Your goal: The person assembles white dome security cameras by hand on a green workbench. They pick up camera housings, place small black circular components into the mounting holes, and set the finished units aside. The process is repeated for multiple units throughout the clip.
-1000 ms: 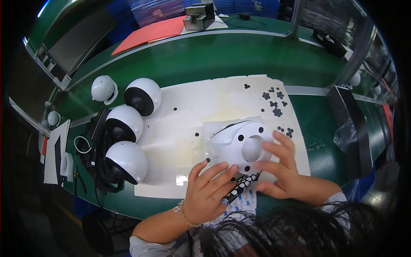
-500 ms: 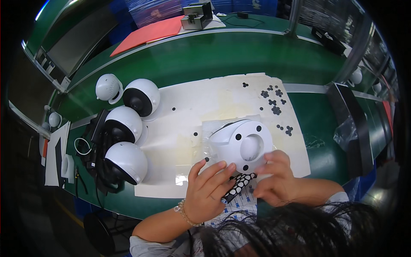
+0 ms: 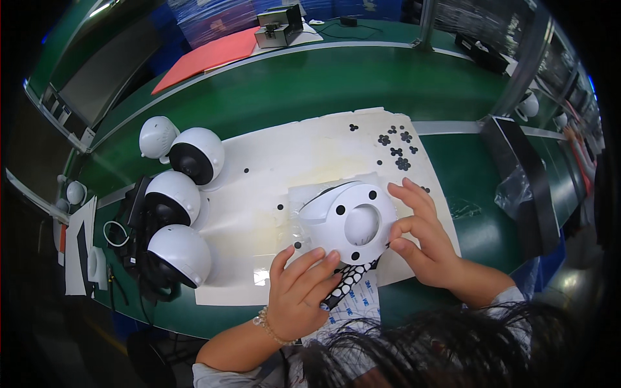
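Note:
A white rounded device housing point(image 3: 312, 223) lies with its ring-shaped base facing up, round a wide opening. Black round pads point(image 3: 355, 256) sit on the ring. My left hand point(image 3: 299, 291) has fingertips against the housing's near left edge, and its lower fingers hold a black strip with round holes point(image 3: 352, 278), partly hidden by them. At the ring's right side, my right hand point(image 3: 424, 242) pinches a small black bit, probably a round pad, between thumb and index finger; its other fingers are raised. A printed backing sheet point(image 3: 362, 301) lies under the strip.
White dome devices with black fronts point(image 3: 178, 255) stand at the left beside black cables. Loose black dots point(image 3: 402, 163) cluster on the cream paper sheet point(image 3: 259, 220) at the far right. A long black box point(image 3: 527, 184) stands to the right. Pliers point(image 3: 116, 284) lie at the left edge.
My right hand has moved up and right from the strip to the ring's right edge, its fingers now pinching. The left hand stays at the strip. The whole view has shifted slightly.

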Demonstrator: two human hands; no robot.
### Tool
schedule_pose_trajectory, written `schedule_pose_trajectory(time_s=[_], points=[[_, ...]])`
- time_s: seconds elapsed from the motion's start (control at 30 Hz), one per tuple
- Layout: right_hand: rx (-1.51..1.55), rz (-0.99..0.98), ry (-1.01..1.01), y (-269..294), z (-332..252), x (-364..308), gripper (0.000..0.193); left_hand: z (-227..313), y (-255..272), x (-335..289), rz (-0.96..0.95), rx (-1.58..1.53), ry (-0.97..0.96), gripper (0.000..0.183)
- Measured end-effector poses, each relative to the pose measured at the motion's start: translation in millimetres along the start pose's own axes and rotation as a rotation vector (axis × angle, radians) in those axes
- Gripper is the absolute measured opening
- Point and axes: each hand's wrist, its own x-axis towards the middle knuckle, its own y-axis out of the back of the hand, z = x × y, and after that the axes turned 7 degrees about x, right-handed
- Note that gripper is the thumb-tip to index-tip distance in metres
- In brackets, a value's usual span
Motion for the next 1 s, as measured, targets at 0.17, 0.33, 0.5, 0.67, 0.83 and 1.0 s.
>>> schedule_pose_trajectory(time_s=[0.17,0.33,0.5,0.67,0.83,1.0], points=[[-0.004,-0.022,-0.029,-2,2,2,0.011,1,0,-1,-0.004,0.015,0.011,0.032],[0.015,-0.014,-0.022,-4,4,2,0.011,1,1,0,-0.019,-0.001,0.021,0.030],[0.007,-0.003,-0.013,-5,4,2,0.010,2,2,0,-0.021,0.000,0.031,0.029],[-0.183,0.032,0.140,-4,12,-6,0.016,3,0,-1,-0.010,0.016,0.035,0.029],[-0.139,0.220,0.238,-11,29,-18,0.028,4,1,0,-0.012,0.006,0.040,0.031],[0.734,-0.045,-0.486,-9,26,5,0.035,2,2,-3,-0.010,-0.016,0.053,0.032]])
